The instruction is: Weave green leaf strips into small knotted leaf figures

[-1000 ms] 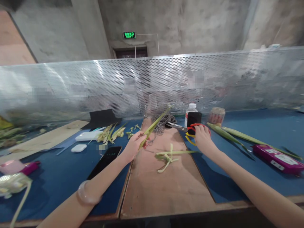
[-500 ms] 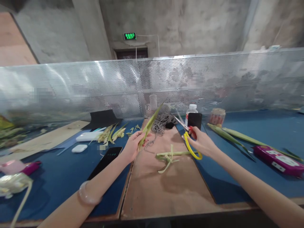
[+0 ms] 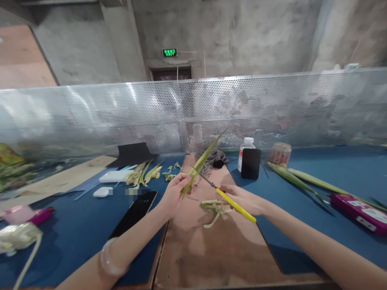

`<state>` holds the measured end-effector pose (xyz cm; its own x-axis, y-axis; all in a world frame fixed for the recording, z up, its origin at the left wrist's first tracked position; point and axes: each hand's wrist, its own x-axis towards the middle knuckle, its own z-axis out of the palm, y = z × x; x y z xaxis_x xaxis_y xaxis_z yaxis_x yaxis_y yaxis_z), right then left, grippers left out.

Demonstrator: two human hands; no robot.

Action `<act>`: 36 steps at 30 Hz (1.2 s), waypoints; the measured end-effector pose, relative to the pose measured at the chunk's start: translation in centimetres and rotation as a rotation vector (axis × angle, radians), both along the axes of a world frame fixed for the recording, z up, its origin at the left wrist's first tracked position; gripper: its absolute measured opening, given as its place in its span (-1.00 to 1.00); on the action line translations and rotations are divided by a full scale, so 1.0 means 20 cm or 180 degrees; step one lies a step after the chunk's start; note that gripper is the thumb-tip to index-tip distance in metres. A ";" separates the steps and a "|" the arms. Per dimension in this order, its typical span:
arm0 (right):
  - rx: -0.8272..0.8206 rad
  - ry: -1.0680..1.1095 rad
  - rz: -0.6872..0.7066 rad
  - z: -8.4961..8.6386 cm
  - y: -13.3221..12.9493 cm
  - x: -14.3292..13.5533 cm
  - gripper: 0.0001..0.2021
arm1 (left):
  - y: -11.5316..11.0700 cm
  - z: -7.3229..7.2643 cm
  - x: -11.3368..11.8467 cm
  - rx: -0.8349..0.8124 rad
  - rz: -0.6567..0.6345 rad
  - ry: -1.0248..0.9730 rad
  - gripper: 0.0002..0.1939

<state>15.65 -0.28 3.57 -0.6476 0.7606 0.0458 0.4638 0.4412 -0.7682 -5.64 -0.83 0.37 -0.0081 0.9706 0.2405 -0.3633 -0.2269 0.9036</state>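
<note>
My left hand [image 3: 175, 193] is closed around the lower end of a long green leaf [image 3: 204, 158], whose pointed tip slants up to the right. In my right hand [image 3: 238, 197] are scissors [image 3: 234, 203] with yellow handles, held by the grips. Their metal blades reach left to the leaf, just above my left fingers; whether the leaf lies between them I cannot tell. Below the scissors, cut pale-green leaf strips [image 3: 211, 219] lie on the brown board [image 3: 193, 257]. Behind the leaf sits a heap of grey yarn [image 3: 214, 157], partly hidden.
Left are a black phone [image 3: 134, 215], a white case [image 3: 102, 192] and leaf pieces [image 3: 152, 173]. Right are a white bottle [image 3: 244, 151], a black upright object [image 3: 250, 164], a jar [image 3: 280, 153], long leaves [image 3: 298, 180] and a purple pack [image 3: 358, 213]. A perforated metal screen [image 3: 217, 104] stands behind.
My right hand has brought the scissors left and down, from beside the bottle to the leaf. The leaf in my left hand now leans more to the right.
</note>
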 end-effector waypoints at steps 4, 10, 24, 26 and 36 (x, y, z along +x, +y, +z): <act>-0.0203 0.0162 0.0038 -0.04 -0.02 -0.04 -0.63 | -0.02 -0.01 0.01 0.0055 0.0038 0.0095 -0.86; -0.0268 0.0312 -0.0066 -0.08 -0.03 -0.07 -0.64 | -0.05 0.00 0.03 0.0059 -0.0026 0.0221 -0.85; 0.0376 0.0074 -0.0288 -0.11 -0.04 -0.07 -0.63 | -0.06 0.01 0.04 0.0054 -0.0083 0.0303 -0.85; 0.0444 0.0061 -0.0270 -0.12 -0.03 -0.07 -0.63 | -0.06 0.01 0.04 0.0059 -0.0077 0.0298 -0.85; 0.0405 0.0059 -0.0166 -0.13 -0.03 -0.05 -0.62 | -0.07 0.02 0.04 0.0022 -0.0004 0.0317 -0.83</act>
<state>14.61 -0.90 0.88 -0.6055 0.7804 0.1558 0.4749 0.5114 -0.7162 -4.79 -2.23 0.69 0.0173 0.9689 0.2467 -0.2720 -0.2329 0.9337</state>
